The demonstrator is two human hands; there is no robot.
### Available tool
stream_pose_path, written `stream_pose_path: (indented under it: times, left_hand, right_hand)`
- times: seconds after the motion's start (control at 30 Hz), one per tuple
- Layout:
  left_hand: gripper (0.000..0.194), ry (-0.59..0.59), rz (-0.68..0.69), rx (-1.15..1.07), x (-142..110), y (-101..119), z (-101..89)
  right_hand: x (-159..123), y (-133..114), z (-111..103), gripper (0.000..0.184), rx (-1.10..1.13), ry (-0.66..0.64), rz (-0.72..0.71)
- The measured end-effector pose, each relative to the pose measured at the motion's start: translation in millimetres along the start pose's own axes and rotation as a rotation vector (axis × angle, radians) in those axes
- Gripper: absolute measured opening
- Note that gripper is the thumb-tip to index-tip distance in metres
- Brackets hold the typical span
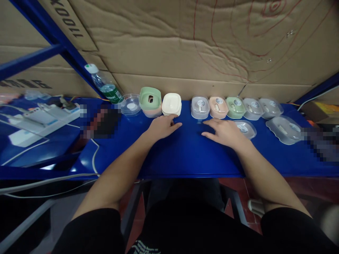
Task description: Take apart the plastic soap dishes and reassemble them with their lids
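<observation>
My left hand (165, 126) is in front of a cream box (171, 104), its fingertips at the box's near edge and its thumb stretched out to the right. Whether the fingertips touch the box I cannot tell. Left of it stand stacked plastic pieces, a green one with a dark slot (150, 95) over a pink one (153, 112). My right hand (224, 131) is low over the blue table (193, 155), thumb and fingers apart, with nothing in it. Just beyond it are a lidded grey box (200, 107), a peach box (218, 107) and a green box (235, 107).
More grey boxes (253, 108) continue the row rightward. A clear lid (245, 129) lies beside my right wrist, and a larger clear piece (284, 130) farther right. Round clear lids (131, 104), a water bottle (107, 88) and a power strip (42, 125) are at left. Cardboard (169, 46) walls the back.
</observation>
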State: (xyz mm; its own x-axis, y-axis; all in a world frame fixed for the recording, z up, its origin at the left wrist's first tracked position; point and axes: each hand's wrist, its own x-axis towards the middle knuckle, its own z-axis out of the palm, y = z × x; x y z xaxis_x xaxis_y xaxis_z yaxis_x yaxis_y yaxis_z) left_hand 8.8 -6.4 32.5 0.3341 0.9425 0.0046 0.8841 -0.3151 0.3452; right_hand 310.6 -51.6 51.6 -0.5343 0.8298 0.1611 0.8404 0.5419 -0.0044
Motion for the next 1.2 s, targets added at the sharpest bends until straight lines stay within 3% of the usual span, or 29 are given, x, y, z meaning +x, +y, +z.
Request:
stream_pose_path:
  times: [0.3, 0.5, 0.77, 1.0, 1.2]
  left_hand:
    - [0.053, 0.007, 0.013, -0.003, -0.1, 0.1, 1.5]
    - [0.063, 0.038, -0.010, -0.028, 1.2, -3.7, 2.5]
    - [0.073, 0.022, -0.082, -0.022, 1.7, -6.6, 0.9]
    - [0.077, 0.025, -0.061, -0.034, 3.1, -9.2, 2.4]
    - [0.080, 0.020, -0.056, -0.031, 5.9, -13.5, 6.1]
  right_hand:
    - [5.9, 5.5, 8.1, 0.054, 0.006, -0.122, 0.062]
    - [5.1, 27.3, 14.6, 0.062, 0.027, -0.152, 0.214]
    - [0.2, 54.8, 14.4, 0.065, 0.072, -0.250, 0.280]
    - [-1.4, 47.1, 0.3, 0.056, 0.084, -0.355, 0.322]
    - [1.4, 42.4, -2.6, 0.051, 0.049, -0.280, 0.316]
